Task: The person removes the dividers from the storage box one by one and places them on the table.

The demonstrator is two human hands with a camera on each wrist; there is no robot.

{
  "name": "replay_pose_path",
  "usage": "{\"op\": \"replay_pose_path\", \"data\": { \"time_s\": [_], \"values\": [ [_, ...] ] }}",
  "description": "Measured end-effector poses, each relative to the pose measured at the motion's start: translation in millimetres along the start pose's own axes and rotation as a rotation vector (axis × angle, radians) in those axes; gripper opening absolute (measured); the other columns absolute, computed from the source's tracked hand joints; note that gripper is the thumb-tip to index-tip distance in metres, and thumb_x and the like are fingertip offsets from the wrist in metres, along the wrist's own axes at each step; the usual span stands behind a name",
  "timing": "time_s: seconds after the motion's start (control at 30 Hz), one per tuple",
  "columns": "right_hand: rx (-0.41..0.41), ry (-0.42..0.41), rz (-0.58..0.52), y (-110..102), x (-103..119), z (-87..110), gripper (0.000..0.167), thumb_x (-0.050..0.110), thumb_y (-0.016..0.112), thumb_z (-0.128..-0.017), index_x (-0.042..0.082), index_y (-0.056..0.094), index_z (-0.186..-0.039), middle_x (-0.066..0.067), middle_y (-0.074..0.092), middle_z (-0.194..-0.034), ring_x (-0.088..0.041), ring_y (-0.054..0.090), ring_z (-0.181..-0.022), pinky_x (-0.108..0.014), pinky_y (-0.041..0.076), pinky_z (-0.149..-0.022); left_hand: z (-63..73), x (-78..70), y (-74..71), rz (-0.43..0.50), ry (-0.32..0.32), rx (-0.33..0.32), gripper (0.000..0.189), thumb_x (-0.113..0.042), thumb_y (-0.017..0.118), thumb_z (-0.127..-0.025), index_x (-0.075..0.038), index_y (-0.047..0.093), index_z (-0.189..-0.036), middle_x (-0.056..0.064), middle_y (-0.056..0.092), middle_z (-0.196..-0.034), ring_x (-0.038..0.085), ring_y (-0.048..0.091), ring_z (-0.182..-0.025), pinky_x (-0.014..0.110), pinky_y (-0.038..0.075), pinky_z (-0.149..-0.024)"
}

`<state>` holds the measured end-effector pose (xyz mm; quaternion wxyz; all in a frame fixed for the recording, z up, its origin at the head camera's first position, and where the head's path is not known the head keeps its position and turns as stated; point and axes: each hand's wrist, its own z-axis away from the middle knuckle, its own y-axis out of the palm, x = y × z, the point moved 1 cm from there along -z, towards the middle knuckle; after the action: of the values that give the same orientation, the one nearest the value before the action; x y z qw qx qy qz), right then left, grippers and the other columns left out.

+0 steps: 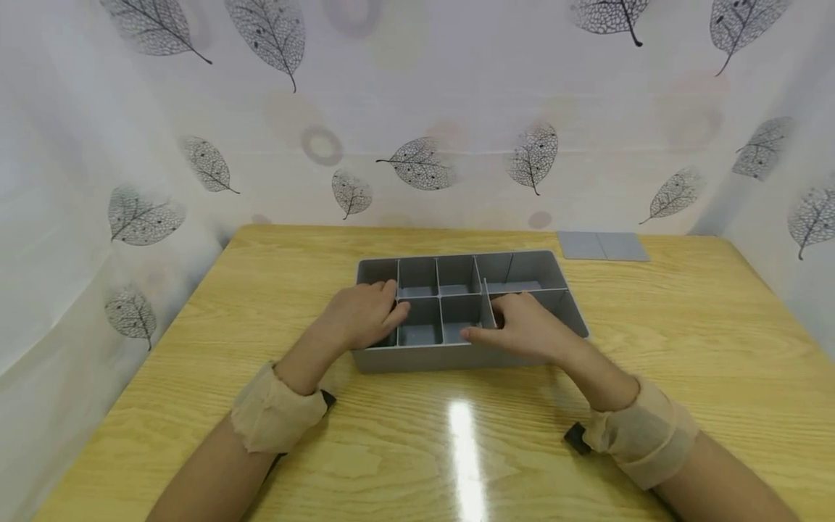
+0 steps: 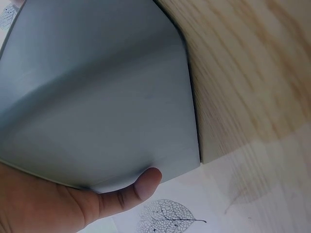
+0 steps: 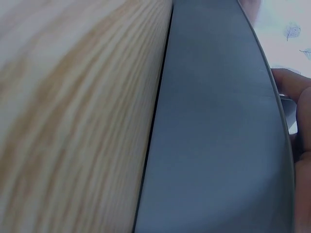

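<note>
A grey divided organizer box [image 1: 450, 357] sits on the wooden table. My left hand [image 1: 359, 313] reaches over its left end, fingers down in the leftmost compartments and thumb across the nearby divider [image 1: 398, 335], which it pinches. One digit [image 2: 138, 189] of that hand overlaps the box rim in the left wrist view. My right hand [image 1: 525, 324] grips a grey divider panel [image 1: 486, 304] in the front row, right of the middle. The panel leans and its top stands above the rim. The right thumb lies on its left side; the fingertips behind it are hidden.
Two flat grey panels [image 1: 603, 246] lie side by side at the table's back right. A leaf-print curtain [image 1: 457, 196] hangs behind the table [image 1: 293, 261] and along its sides. Both wrists carry beige wraps [image 1: 280, 412] with small dark devices under them.
</note>
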<state>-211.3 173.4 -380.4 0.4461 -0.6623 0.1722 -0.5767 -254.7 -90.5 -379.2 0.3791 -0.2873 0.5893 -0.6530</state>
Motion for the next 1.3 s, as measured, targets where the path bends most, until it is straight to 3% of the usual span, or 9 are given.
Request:
{"op": "replay_pose_path", "data": {
  "time_s": [0.27, 0.67, 0.77, 0.87, 0.97, 1.1, 1.13, 1.3],
  "values": [
    [0.005, 0.022, -0.024, -1.1, -1.9, -0.3, 0.051, 0.05, 0.075, -0.085, 0.008, 0.045, -0.085, -0.001, 0.043, -0.067, -0.015, 0.039, -0.057, -0.03, 0.036, -0.054, -0.8, 0.1, 0.8, 0.008, 0.004, -0.003, 0.056, -0.042, 0.03, -0.105, 0.004, 0.052, -0.13, 0.015, 0.065, -0.108, 0.031, 0.067, -0.094, 0.044, 0.054, -0.077],
    [0.071, 0.062, -0.107, -0.8, 0.2, -0.9, 0.08, 0.058, 0.08, -0.076, 0.002, 0.032, -0.109, -0.002, 0.034, -0.079, -0.017, 0.04, -0.065, -0.033, 0.038, -0.06, -1.0, 0.5, -0.6, 0.012, -0.018, -0.006, 0.056, -0.043, 0.03, -0.105, 0.002, 0.053, -0.128, 0.016, 0.066, -0.113, 0.033, 0.067, -0.099, 0.047, 0.054, -0.08],
    [0.062, 0.075, -0.124, -0.4, -0.2, -1.0, 0.093, 0.058, 0.081, -0.076, 0.004, 0.026, -0.129, -0.004, 0.047, -0.079, -0.017, 0.05, -0.067, -0.035, 0.045, -0.067, -0.2, 0.1, -1.3, 0.009, -0.017, -0.001, 0.056, -0.043, 0.03, -0.105, 0.002, 0.052, -0.129, 0.017, 0.065, -0.114, 0.034, 0.067, -0.1, 0.047, 0.054, -0.08],
    [0.056, 0.089, -0.127, -0.6, -0.9, -1.2, 0.116, 0.06, 0.08, -0.074, 0.013, 0.007, -0.151, -0.011, 0.062, -0.079, -0.021, 0.062, -0.074, -0.042, 0.051, -0.082, 0.4, 0.0, -1.8, 0.013, -0.016, 0.007, 0.056, -0.043, 0.03, -0.105, 0.003, 0.051, -0.13, 0.017, 0.065, -0.113, 0.033, 0.066, -0.1, 0.047, 0.054, -0.079],
    [0.082, 0.089, -0.095, -1.6, -1.3, -0.7, 0.128, 0.065, 0.076, -0.076, 0.016, -0.009, -0.159, -0.025, 0.069, -0.104, -0.031, 0.069, -0.098, -0.05, 0.049, -0.097, 0.5, 0.3, -1.7, 0.017, -0.015, 0.01, 0.056, -0.043, 0.03, -0.105, 0.003, 0.051, -0.13, 0.016, 0.065, -0.112, 0.033, 0.066, -0.098, 0.046, 0.054, -0.078],
    [0.155, 0.063, -0.046, -3.0, -1.5, 1.3, 0.126, 0.068, 0.066, -0.083, 0.01, -0.016, -0.158, -0.03, 0.041, -0.15, -0.037, 0.052, -0.132, -0.052, 0.041, -0.109, 0.2, 0.7, -1.2, 0.02, -0.009, 0.005, 0.055, -0.043, 0.03, -0.105, 0.002, 0.052, -0.127, 0.015, 0.065, -0.108, 0.031, 0.066, -0.095, 0.046, 0.054, -0.076],
    [0.17, 0.059, -0.041, -3.3, -1.6, 1.7, 0.124, 0.068, 0.064, -0.084, 0.009, -0.017, -0.157, -0.028, 0.033, -0.155, -0.037, 0.049, -0.135, -0.052, 0.039, -0.11, 0.2, 0.8, -1.2, 0.02, -0.007, 0.005, 0.054, -0.043, 0.03, -0.105, 0.002, 0.053, -0.127, 0.015, 0.065, -0.108, 0.031, 0.066, -0.094, 0.046, 0.054, -0.076],
    [0.179, 0.047, -0.033, -4.0, -1.8, 2.4, 0.122, 0.068, 0.062, -0.086, 0.007, -0.016, -0.157, -0.025, 0.024, -0.16, -0.037, 0.044, -0.139, -0.052, 0.037, -0.112, 0.0, 1.1, -1.1, 0.017, 0.0, -0.002, 0.053, -0.043, 0.031, -0.105, 0.001, 0.053, -0.124, 0.015, 0.064, -0.105, 0.031, 0.066, -0.093, 0.046, 0.054, -0.076]
  ]
}}
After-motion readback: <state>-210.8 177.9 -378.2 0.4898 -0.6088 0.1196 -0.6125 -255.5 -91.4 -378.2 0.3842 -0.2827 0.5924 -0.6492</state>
